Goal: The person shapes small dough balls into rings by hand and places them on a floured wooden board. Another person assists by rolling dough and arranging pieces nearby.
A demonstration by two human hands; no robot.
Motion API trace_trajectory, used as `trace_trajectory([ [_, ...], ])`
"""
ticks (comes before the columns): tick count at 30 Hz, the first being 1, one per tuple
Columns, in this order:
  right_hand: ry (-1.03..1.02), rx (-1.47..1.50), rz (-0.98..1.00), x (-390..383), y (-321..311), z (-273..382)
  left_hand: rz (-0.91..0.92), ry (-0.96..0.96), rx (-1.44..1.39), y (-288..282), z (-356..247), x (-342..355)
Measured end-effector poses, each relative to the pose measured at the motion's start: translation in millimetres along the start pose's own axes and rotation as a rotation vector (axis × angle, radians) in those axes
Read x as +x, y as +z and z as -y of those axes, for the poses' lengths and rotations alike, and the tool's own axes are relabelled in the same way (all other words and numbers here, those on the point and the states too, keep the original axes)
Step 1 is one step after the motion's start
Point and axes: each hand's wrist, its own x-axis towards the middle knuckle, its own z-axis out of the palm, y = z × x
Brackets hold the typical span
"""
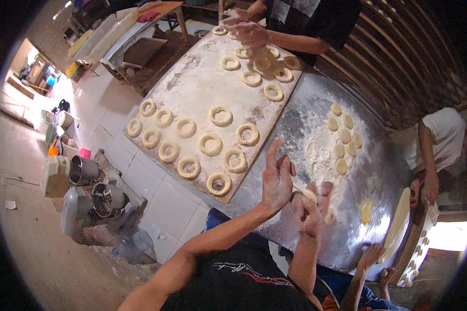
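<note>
My left hand (277, 179), index finger raised and other fingers bent, holds one end of a pale piece of dough (305, 192). The other end is in my right hand (312, 210), whose fingers curl around it and are partly blurred. Both hands are above the floured steel table (288, 236). Left of them lies a wooden board (174, 90) bearing several dough rings (219, 182). Several small dough discs (345, 136) lie in flour to their upper right.
A co-worker's hands (246, 31) work over the board's far end. Other people's arms (428, 155) (371, 254) are at the right beside a long dough sheet (397, 225). Mixers (75, 215) stand on the left, near a wooden bench (150, 10).
</note>
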Motion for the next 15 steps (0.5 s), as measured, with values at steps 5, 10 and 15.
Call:
trace_trajectory([
  [5,0.212,0.417,0.252,-1,13,-6,-0.13,0.698,0.409,-9,11,-16],
  [10,0.431,0.455,0.191,-7,20,1,-0.109,0.253,0.029,-27,13,-30],
  [15,0.242,0.324,0.217,-12,40,5,-0.139,-0.064,-0.065,-46,13,-34],
])
